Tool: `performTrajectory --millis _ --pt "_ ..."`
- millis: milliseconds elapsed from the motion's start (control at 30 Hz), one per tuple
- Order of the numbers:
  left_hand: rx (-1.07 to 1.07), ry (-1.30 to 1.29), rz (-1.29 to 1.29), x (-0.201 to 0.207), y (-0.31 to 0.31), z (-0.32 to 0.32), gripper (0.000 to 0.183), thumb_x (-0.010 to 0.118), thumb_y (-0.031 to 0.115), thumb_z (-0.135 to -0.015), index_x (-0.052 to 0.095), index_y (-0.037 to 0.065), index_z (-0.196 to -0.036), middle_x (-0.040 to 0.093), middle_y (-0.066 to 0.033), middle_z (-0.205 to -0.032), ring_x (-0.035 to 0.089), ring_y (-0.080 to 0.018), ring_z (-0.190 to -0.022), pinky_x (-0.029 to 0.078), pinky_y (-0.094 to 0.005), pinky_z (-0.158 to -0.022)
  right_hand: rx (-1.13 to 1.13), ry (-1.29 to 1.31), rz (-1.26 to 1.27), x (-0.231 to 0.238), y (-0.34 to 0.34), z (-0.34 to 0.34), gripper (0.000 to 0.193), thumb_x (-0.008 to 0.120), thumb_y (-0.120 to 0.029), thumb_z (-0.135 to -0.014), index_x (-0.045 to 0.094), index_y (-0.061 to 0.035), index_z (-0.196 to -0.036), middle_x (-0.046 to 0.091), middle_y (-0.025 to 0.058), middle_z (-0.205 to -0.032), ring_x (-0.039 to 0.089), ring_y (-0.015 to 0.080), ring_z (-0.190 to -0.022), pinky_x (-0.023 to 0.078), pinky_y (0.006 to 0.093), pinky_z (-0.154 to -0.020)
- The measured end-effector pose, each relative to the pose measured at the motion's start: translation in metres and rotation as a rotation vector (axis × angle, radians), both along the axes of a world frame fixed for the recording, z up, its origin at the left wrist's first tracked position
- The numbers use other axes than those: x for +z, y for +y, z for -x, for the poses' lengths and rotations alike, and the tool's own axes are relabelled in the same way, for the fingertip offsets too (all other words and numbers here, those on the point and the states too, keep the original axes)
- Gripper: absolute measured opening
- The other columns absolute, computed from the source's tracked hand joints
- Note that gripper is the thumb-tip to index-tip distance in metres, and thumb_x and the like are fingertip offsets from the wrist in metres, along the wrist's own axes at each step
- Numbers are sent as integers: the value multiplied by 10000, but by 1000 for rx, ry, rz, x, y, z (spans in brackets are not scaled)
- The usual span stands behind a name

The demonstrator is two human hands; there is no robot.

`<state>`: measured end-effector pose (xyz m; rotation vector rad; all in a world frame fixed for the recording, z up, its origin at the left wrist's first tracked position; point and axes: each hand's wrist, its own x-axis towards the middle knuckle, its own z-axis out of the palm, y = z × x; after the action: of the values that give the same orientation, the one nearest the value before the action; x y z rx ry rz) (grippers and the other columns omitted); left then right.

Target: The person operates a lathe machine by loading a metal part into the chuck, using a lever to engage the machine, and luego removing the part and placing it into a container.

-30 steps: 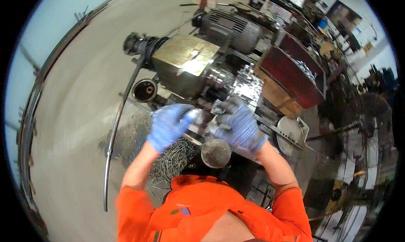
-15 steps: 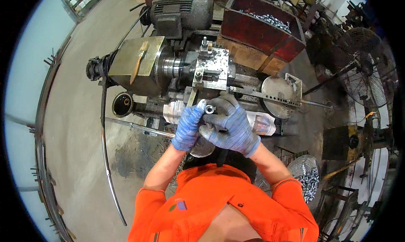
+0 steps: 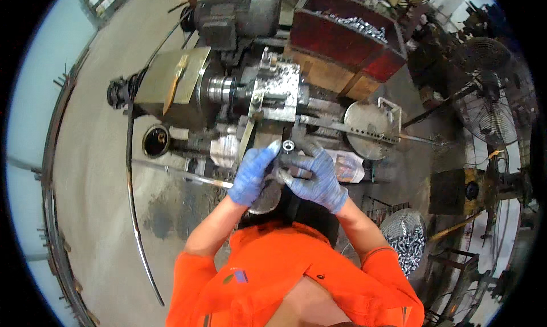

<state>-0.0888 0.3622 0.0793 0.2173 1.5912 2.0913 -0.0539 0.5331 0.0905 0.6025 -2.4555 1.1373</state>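
Head view: shiny round metal ring between blue fabric-gloved hands (image 3: pixel 319 177).

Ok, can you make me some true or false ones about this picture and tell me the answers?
1. A small ring-ended metal part shows between the two hands. True.
2. Both hands are bare. False: the left hand and right hand wear bluish gloves.
3. A brush lies on the boxy metal housing. True.
4. The red bin is empty. False: the red bin holds shiny metal pieces.
5. The person's sleeves are green. False: the sleeves are orange.
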Motion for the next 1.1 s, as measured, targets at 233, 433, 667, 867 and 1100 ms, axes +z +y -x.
performTrajectory --millis 233,433,667,867,1100 --pt "329 263 403 42 -86 18 314 578 289 -884 656 -16 -882 591 7 -698 491 -62 -621 407 -238 -550 -188 109 -274 62 84 63 186 709 -260 -724 698 -89 -799 602 143 -1039 549 317 -991 445 391 -841" --pt "604 703 907 49 -156 35 268 564 233 -887 641 -3 -985 658 -111 -837 619 -208 -753 478 -314 -689 -675 458 -535 122 101 133 511 723 -284 -702 588 -156 -1178 480 193 -1276 493 353 -1117 406 423 -947" --pt "767 850 1295 61 -143 69 482 588 425 -833 556 116 -1202 658 -131 -819 638 -280 -675 492 -377 -610 -192 200 -222 19 28 36 525 728 -309 -691 582 -115 -1157 497 204 -1200 499 369 -1086 429 443 -894" --pt "672 1097 1395 26 -145 97 418 581 354 -823 572 125 -1173 648 -119 -907 638 -306 -719 499 -413 -649 -277 -126 -249 -55 45 -41 436 739 -274 -680 629 -89 -1059 550 190 -1162 535 364 -1053 439 427 -884" --pt "746 1133 1269 27 -141 100 350 570 306 -835 591 112 -1126 640 -131 -895 630 -305 -719 494 -413 -650 -392 -135 -178 -67 75 -63 329 754 -202 -658 668 -76 -949 623 165 -1061 588 317 -998 461 384 -862"
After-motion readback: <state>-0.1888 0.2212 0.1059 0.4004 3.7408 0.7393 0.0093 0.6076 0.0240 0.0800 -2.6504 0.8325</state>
